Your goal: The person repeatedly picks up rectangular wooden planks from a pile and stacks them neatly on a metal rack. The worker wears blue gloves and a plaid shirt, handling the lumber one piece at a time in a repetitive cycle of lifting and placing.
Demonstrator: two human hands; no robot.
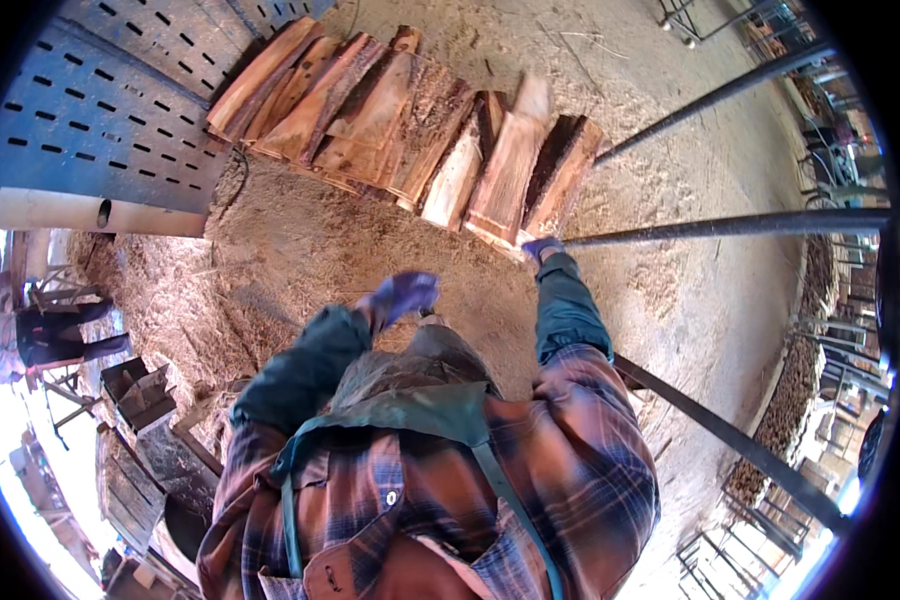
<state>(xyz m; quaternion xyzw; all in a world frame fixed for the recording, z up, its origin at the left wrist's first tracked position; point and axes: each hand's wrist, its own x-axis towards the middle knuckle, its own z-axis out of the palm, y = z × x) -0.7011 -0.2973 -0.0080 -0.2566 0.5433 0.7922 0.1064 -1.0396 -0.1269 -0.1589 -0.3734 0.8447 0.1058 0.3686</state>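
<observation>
Bark-edged wooden slabs (370, 110) lie side by side in a row ahead of me, over other boards. My right hand (542, 248), in a purple-blue glove, closes on the near end of a pale wooden slab (510, 165) toward the row's right side. The far end of that slab is smeared by motion. Just right of it lies a dark-barked slab (567, 175). My left hand (405, 295), gloved alike, hangs in front of my body, apart from the wood. Motion blurs its fingers, and nothing shows in it.
A blue slotted metal panel (90, 120) stands at the left, close to the row. Dark metal bars (730, 226) extend along the right. Sawdust and shavings (195, 310) cover the floor. A person (60, 330) is at the far left, near a metal box (138, 393).
</observation>
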